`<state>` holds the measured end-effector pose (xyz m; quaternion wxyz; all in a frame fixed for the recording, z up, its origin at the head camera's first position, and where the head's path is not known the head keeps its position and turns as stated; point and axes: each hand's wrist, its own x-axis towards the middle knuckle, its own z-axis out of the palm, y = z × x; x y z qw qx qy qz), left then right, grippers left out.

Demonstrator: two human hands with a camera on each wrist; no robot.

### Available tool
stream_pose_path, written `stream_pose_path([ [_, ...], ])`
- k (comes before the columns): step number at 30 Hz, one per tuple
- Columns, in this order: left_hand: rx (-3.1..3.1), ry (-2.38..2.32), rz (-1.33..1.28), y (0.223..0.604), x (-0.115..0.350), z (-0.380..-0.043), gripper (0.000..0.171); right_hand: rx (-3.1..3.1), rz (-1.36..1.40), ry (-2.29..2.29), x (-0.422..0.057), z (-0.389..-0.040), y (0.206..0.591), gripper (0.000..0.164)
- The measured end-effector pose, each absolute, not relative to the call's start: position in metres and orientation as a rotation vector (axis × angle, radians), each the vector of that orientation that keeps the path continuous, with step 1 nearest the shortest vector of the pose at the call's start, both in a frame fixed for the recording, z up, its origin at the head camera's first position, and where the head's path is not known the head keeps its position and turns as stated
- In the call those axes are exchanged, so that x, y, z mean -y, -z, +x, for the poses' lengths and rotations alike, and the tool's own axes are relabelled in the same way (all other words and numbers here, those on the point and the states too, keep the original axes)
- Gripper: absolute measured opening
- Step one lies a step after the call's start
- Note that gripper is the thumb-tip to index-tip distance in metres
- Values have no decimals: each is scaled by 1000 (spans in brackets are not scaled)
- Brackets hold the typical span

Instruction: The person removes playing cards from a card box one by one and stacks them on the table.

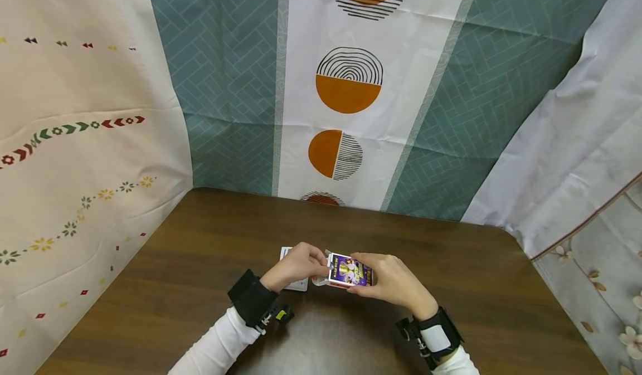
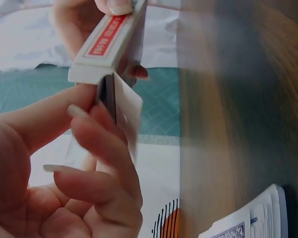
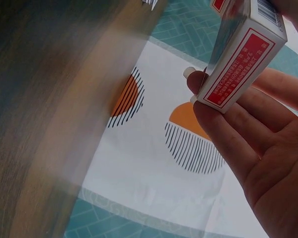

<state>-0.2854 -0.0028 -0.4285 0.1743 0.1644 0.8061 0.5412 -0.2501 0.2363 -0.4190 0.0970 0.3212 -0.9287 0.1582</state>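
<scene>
My right hand grips a playing card box by its sides, with fingers and thumb at opposite edges. The box has a purple front with yellow print and a white and red side. At its opened end, my left hand has thumb and fingertips pinched in close, where a pale flap and a dark edge stick out in the left wrist view. I cannot tell whether the flap or cards inside lie between those fingertips. A stack of playing cards lies on the table beneath the left hand, partly hidden by it in the head view.
The dark brown wooden table reaches back to a patterned cloth hanging behind it. A cream cloth hangs on the left and a white one on the right. Black camera straps circle both wrists.
</scene>
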Motion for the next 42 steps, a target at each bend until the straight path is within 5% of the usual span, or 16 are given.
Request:
stream_pose_path([
  [20, -1941, -1521, 591, 419, 30, -300, 29, 2736, 938, -472, -239, -250, 415, 64],
  [42, -2302, -1631, 497, 414, 69, -318, 26, 2757, 906, -491, -241, -250, 414, 63],
])
